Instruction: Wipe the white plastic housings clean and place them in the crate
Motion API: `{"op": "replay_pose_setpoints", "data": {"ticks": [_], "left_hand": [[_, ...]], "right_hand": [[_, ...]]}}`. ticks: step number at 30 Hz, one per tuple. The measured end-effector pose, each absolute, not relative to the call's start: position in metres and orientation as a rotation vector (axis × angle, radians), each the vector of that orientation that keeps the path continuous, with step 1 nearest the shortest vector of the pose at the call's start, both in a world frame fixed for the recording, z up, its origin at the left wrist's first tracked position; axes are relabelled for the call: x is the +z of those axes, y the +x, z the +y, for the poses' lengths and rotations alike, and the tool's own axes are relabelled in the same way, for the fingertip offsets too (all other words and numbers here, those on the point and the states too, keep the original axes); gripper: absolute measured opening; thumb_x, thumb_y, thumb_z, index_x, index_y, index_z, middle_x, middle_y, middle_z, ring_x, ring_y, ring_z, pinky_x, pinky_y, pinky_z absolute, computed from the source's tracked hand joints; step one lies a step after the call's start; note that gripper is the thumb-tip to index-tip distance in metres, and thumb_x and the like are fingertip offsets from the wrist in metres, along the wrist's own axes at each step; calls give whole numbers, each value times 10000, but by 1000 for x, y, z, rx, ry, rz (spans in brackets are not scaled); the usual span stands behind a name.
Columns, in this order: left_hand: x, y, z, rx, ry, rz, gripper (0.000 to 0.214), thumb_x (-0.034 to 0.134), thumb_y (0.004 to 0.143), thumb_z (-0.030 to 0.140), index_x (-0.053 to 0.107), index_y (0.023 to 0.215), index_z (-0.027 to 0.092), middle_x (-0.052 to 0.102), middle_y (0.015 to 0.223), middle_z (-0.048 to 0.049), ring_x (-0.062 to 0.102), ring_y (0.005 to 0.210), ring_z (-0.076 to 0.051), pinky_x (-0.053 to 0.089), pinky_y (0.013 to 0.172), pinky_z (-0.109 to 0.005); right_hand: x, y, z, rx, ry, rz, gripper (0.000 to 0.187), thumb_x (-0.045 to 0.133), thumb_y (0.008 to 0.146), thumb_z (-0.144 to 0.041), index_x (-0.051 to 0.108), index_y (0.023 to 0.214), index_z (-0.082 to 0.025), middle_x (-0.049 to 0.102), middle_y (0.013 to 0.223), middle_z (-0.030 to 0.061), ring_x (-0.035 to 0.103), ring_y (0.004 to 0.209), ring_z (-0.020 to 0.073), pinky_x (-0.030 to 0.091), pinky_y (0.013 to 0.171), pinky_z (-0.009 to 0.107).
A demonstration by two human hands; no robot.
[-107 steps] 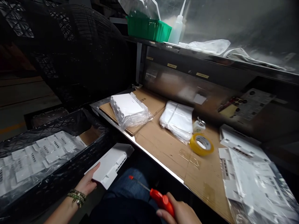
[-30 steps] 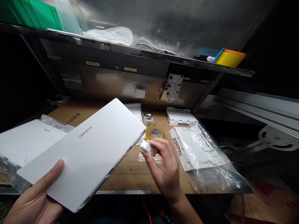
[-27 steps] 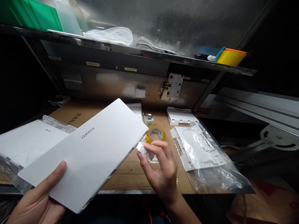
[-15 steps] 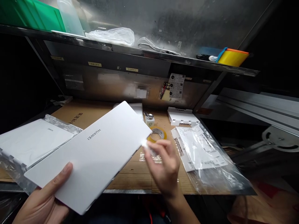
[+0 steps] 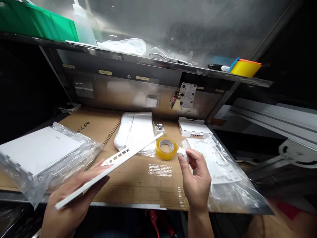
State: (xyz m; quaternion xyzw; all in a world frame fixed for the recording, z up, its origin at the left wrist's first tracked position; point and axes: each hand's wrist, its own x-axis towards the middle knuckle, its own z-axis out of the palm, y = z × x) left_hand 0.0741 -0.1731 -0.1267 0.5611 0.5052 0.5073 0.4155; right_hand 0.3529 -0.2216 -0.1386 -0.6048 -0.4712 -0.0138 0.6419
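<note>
Nearest the person, the left hand grips a white panel held nearly edge-on above the tabletop, its fingers closed over both sides; a row of slots shows along one part. The right hand, apart from the panel, pinches a small white wad between thumb and fingers. To the left lies a white casing in clear plastic; to the right, flat white parts lie under clear film. Beyond the hands, a yellow tape roll rests near a pile of white plastic bags and a small metal-topped bottle. Another white casing sits farther right. Across the back, a shelf carries a green bin, a squeeze bottle and a yellow container.
</note>
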Motion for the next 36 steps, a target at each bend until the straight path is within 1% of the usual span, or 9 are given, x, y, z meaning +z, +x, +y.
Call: {"op": "replay_pose_setpoints", "data": {"ticks": [2, 4, 8, 14, 18, 21, 27, 31, 36], "left_hand": [[-126, 82, -175, 1292, 1548, 1237, 106, 810, 796, 417, 813, 891, 369, 805, 1096, 59, 539, 1385, -332, 270, 1292, -470], [-126, 85, -175, 1276, 1610, 1203, 106, 762, 834, 440, 809, 903, 375, 810, 1076, 47, 512, 1411, -322, 282, 1283, -476], [-130, 87, -176, 1232, 1609, 1172, 114, 746, 844, 458, 811, 890, 375, 815, 1059, 29, 449, 1460, -314, 264, 1285, -464], [-130, 89, -174, 1202, 1662, 1146, 108, 728, 866, 400, 813, 920, 362, 810, 1086, 22, 512, 1411, -324, 280, 1272, -489], [-131, 92, -167, 1248, 1868, 1009, 180, 689, 896, 289, 805, 983, 394, 815, 1042, 62, 712, 1145, -270, 269, 1276, -474], [-135, 93, -165, 1272, 1970, 910, 272, 650, 914, 215, 789, 1046, 408, 808, 1070, 87, 753, 1014, -222, 253, 1282, -457], [-143, 92, -171, 1380, 1994, 871, 370, 617, 922, 148, 758, 1130, 420, 798, 1117, 91, 736, 1086, -226, 390, 1216, -454], [-147, 87, -166, 1372, 2210, 761, 426, 591, 912, 88, 709, 1238, 335, 775, 1193, 59, 707, 1139, -206, 436, 1183, -404], [-153, 78, -160, 1343, 2351, 627, 470, 558, 900, 55, 669, 1302, 272, 757, 1240, 17, 692, 1170, -214, 431, 1194, -421]], "right_hand": [[-133, 350, -223, -43, -1358, -1156, 190, 685, 947, -232, 698, 1133, -272, 668, 1106, 34, 636, 1012, 176, 540, 861, 331], [-125, 347, -222, -79, -1338, -1222, 176, 687, 942, -206, 714, 1104, -267, 657, 1074, 31, 632, 948, 166, 545, 836, 327], [-114, 342, -211, -177, -1329, -1255, 130, 699, 928, -201, 739, 1045, -237, 609, 1004, 35, 615, 853, 153, 559, 771, 312], [-113, 323, -200, -146, -1328, -1314, 110, 690, 928, -178, 742, 1018, -213, 598, 972, 39, 614, 810, 135, 561, 718, 276], [-116, 288, -213, -19, -1256, -1421, 174, 687, 919, -160, 729, 1080, -210, 619, 986, 56, 648, 843, 152, 586, 727, 275], [-114, 271, -220, 15, -1158, -1504, 192, 693, 904, -146, 714, 1087, -199, 641, 960, 58, 667, 849, 168, 602, 757, 294], [-110, 302, -203, -29, -1271, -1321, 110, 664, 932, -159, 743, 990, -210, 617, 931, 35, 621, 760, 122, 580, 667, 248], [-109, 297, -207, -39, -1254, -1297, 126, 654, 923, -117, 738, 976, -195, 615, 920, 40, 609, 759, 126, 575, 654, 253], [-110, 280, -215, 105, -1136, -1408, 162, 682, 892, -111, 749, 1024, -179, 646, 935, 50, 641, 806, 139, 586, 686, 252]]}}
